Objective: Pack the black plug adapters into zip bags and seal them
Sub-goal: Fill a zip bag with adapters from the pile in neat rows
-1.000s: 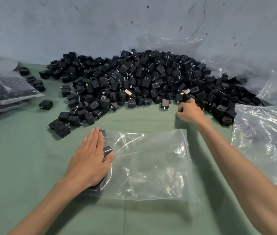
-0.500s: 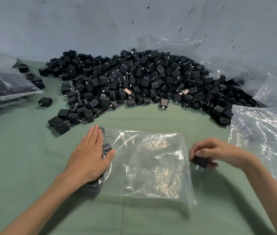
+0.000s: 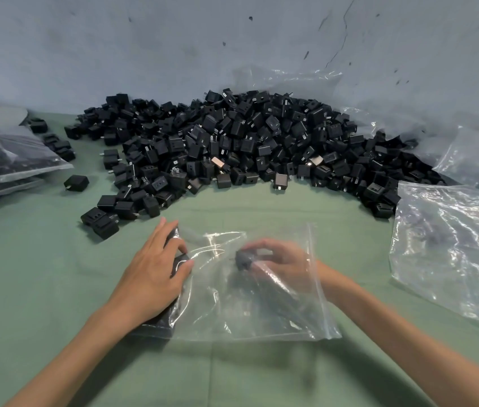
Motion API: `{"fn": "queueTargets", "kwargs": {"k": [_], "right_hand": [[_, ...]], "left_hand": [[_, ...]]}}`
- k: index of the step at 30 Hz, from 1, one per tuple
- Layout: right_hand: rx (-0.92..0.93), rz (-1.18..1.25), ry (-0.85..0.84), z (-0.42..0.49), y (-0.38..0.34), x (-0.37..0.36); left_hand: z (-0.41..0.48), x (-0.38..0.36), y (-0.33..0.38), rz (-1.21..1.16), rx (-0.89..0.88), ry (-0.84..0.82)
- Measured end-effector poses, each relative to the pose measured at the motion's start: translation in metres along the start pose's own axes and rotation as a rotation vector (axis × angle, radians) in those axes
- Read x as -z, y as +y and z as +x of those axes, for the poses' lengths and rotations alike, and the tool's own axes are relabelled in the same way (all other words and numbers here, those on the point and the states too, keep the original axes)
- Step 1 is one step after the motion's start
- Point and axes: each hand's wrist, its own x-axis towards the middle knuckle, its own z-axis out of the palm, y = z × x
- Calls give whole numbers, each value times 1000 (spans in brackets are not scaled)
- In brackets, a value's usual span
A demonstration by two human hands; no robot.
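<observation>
A clear zip bag lies flat on the green table in front of me. My left hand presses flat on the bag's left end, over several black adapters inside it. My right hand is inside the bag through its right-hand opening and pinches one black plug adapter; both are blurred. A large heap of black plug adapters spreads along the wall behind the bag.
Filled zip bags are stacked at the left edge. Empty clear bags lie at the right. Loose adapters sit just beyond my left hand, and a single one lies apart on the green cloth.
My right hand took an adapter from the heap's front edge, brought it back to the bag's right side, and has now slid inside the bag with it. My left hand stayed put.
</observation>
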Motion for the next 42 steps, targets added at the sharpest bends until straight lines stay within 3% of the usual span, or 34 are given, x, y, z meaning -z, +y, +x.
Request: {"fn": "queueTargets", "kwargs": {"k": [4,11,14,16,22,25,28,30,33,36,39,42], "right_hand": [[208,-283,80,24,4,-27],[464,-738,70,34,22,-37],[330,-878,200,27,22,-37],[243,-775,185,22,18,-33],[-115,-45,-113,23,-8,-24],[-44,-213,-147,37,-7,-33],[48,-350,39,54,2,-46],[218,-456,165,61,9,-53],[320,-458,213,69,11,-56],[266,-428,173,73,13,-65],[110,-244,105,72,11,-67],[149,-241,88,69,9,-66]], "left_hand": [[2,3,1,21,49,-59],[4,5,1,-10,95,-93],[3,3,-3,12,110,-104],[3,1,-5,26,115,-111],[3,1,-4,-16,143,-118],[3,2,-2,-5,140,-126],[3,2,-2,23,135,-133],[3,2,-1,13,141,-133],[2,2,-1,0,147,-135],[2,2,0,-17,151,-126],[3,2,0,-24,157,-110],[4,2,1,-23,162,-109]]}}
